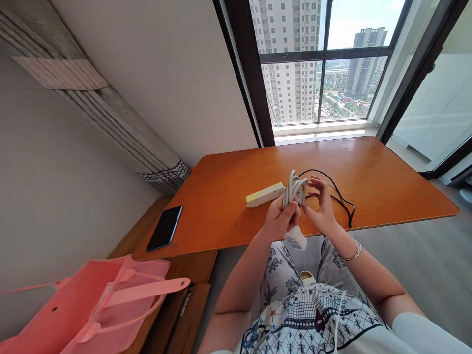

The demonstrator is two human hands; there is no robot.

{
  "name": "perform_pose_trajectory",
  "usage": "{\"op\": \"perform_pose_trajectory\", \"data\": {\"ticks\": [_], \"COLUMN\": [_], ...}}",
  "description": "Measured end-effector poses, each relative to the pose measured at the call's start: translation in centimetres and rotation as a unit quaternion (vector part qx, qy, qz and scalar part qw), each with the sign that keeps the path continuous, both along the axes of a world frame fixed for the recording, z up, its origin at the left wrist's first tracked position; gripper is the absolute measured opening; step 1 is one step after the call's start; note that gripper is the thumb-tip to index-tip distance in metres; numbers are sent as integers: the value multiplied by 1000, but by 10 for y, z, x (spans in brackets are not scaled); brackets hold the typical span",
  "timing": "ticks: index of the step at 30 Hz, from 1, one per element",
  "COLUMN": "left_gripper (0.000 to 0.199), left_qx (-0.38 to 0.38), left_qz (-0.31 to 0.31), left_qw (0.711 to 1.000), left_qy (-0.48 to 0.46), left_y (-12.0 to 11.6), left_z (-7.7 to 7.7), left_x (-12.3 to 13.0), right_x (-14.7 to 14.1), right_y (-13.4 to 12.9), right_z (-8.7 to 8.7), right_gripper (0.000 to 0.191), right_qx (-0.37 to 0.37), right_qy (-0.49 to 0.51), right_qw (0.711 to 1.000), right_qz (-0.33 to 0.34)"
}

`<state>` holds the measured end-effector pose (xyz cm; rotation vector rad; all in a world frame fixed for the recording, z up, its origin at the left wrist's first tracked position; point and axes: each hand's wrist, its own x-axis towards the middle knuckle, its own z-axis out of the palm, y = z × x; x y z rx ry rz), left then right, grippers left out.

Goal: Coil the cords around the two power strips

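Observation:
My left hand point(282, 216) is closed around a folded bundle of white cable point(293, 186), held up over the table's near edge. A white block-shaped piece point(296, 239) hangs just below that hand; its exact kind is unclear. Close by on the right, my right hand point(321, 205) has its fingers curved and apart, thumb tip beside the bundle. Whether the thumb touches the cable is hard to see. On the table behind my left hand lies a white and yellow power strip point(264, 195). A black cable point(341, 196) loops behind and beside my right hand.
The orange-brown wooden table point(221, 196) has its near edge above my lap. A dark phone point(164, 228) lies at its left end. A pink bag point(110, 305) rests on the lower wooden surface at left. Beyond the table is a window point(324, 55).

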<state>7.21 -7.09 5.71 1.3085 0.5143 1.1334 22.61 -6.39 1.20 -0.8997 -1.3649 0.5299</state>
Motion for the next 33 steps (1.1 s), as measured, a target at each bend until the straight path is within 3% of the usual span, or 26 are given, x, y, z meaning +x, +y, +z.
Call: {"op": "perform_pose_trajectory", "data": {"ticks": [2, 4, 10, 17, 25, 29, 33], "left_gripper": [49, 49, 49, 48, 52, 54, 57], "left_qx": [5, 13, 15, 1, -10, -23, -48], "left_qz": [31, 33, -11, 6, 34, 56, 13], "left_qw": [999, 999, 1000, 1000, 999, 998, 998], "left_qy": [-11, -20, -20, -8, 31, 27, -46], "left_y": [2, 4, 4, 7, 5, 8, 13], "left_z": [-1, -2, -5, -8, -5, -4, -2], "left_x": [-1, -4, -3, 1, 1, -6, -14], "right_x": [2, 3, -4, -7, -3, 15, 35], "right_y": [0, -1, -5, 1, -3, -10, -12], "right_z": [1, 3, 11, 20, 25, 25, 18], "right_gripper": [41, 26, 34, 20, 21, 21, 26], "right_qx": [48, 62, 42, -46, -93, -15, 108], "right_qy": [-52, -97, -181, -189, -193, -223, -283], "right_qw": [995, 989, 978, 978, 975, 971, 946], "right_qz": [-73, -92, -93, -70, -54, -79, -113]}}
